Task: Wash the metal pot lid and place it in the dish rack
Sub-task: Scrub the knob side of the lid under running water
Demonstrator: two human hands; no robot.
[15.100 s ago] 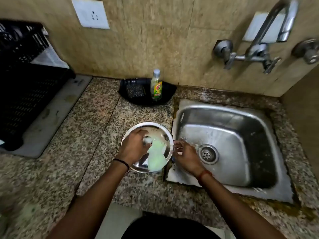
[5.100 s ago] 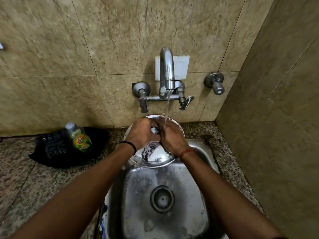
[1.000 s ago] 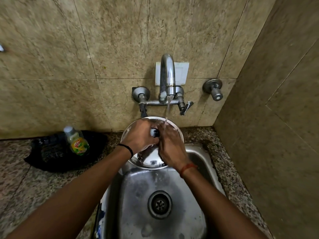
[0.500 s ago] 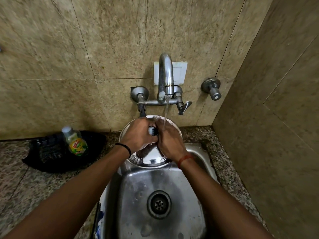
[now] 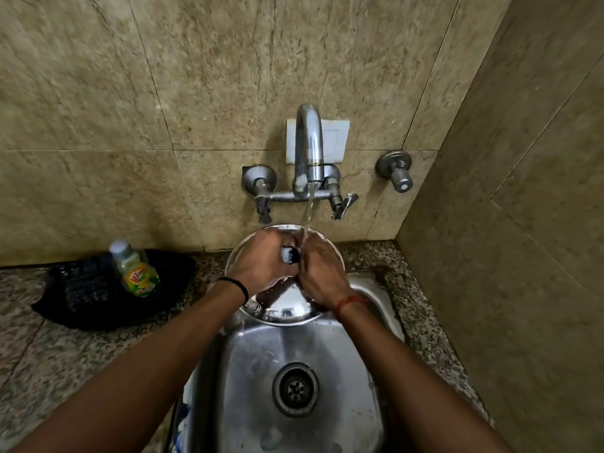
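The round metal pot lid [image 5: 283, 308] is held tilted over the back of the steel sink [image 5: 261, 371], right under the running tap [image 5: 309, 148]. My left hand [image 5: 261, 264] is closed around the lid's black knob [image 5: 290, 255]. My right hand [image 5: 322, 273] lies flat on the lid's shiny top face, beside the knob, with the water stream falling between the two hands. Both hands cover most of the lid's upper half. The dish rack is out of view.
A dish soap bottle [image 5: 135, 271] stands in a black tray [image 5: 98, 289] on the granite counter [image 5: 49, 348] to the left. Tiled walls close in behind and on the right. The sink drain [image 5: 295, 389] sits below the lid.
Since a second ago the lid stays under the stream; my right hand has shifted slightly across its surface. Fifteen seconds ago the lid was being soaped on the counter.
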